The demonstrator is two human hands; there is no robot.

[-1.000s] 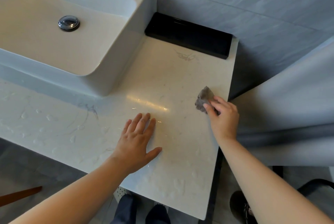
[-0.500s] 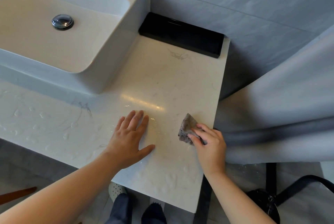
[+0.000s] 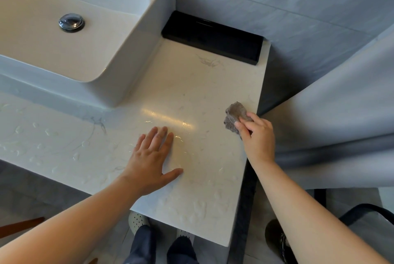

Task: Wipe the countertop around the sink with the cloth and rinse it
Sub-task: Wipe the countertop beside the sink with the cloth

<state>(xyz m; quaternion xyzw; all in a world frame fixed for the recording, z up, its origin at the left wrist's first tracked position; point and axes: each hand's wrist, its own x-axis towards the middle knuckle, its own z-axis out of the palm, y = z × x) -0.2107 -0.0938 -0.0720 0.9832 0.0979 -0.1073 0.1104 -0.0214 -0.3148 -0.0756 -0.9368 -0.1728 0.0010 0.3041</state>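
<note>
Since half a second ago, my right hand (image 3: 257,136) has swept the cloth (image 3: 235,114) back out to the right edge of the countertop (image 3: 191,84). Its fingers curl round the cloth and press it to the stone. My left hand (image 3: 151,157) lies flat, fingers straight, holding nothing. I judge the wiping partly done: water beads (image 3: 198,206) remain along the front, and more in front of the sink (image 3: 162,8). Rinsing lies ahead. The cloth is a small, grey, crumpled, fuzzy wad.

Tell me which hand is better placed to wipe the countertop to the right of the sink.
The right hand: it holds the grey cloth on the countertop there. The left hand lies flat and holds nothing.
</note>
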